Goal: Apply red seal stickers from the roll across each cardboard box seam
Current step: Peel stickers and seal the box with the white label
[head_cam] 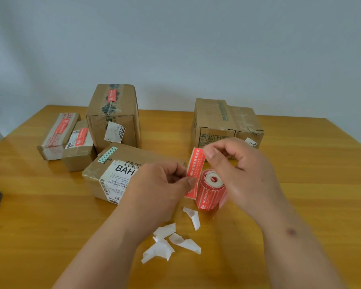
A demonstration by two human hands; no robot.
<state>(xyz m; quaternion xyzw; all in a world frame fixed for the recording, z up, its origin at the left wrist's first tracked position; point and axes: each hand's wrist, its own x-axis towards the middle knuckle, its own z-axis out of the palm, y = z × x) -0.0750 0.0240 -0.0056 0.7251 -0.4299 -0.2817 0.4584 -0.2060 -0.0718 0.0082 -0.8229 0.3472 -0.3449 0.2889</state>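
Far left of the roll (211, 189): two small boxes (58, 135), each already crossed by a red seal. Behind them, a tall box (113, 113), sealed on top as well. Nearer the roll, just left of it, a flat box with a large printed label (115, 172), no red seal visible on the part showing.

Just left of the roll, left hand (161, 182), thumb and forefinger pinching the lower edge of a red sticker (194, 173). Directly above the roll, right hand (238, 163), fingers (212, 152) closed on the sticker's top end. Sticker held upright between both hands, in the air beside the roll; backing possibly being peeled, hard to tell. Roll standing on end on the surface (300, 184).

In front of the roll: torn white backing scraps (167, 245). Behind and right of it: two boxes side by side (223, 124), no red seals in view.

Step in hand: freeing one sticker. Next: carry it flat to an unsealed box, centre it across the seam, press down.
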